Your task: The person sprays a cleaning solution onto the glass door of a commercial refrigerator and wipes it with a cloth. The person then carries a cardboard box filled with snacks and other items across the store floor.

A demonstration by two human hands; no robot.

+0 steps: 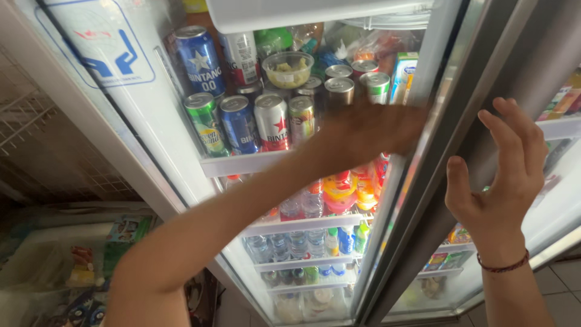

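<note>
My left hand (369, 130) is blurred and reaches across the open fridge at the height of the upper shelf (242, 162), right by the inner edge of the glass door (417, 181); I cannot tell if it holds anything. Several drink cans (271, 121) stand on that shelf, green, blue, silver-red and dark ones. My right hand (502, 181) is held up with fingers spread, just in front of the grey door frame (484, 79), holding nothing. A red string bracelet circles its wrist.
A small clear bowl of food (288, 68) rests on top of the cans. Lower shelves hold water bottles (296, 242) and orange-capped bottles (339, 188). The white left fridge wall (121, 91) carries a blue sticker. Boxes and clutter (72, 266) lie low on the left.
</note>
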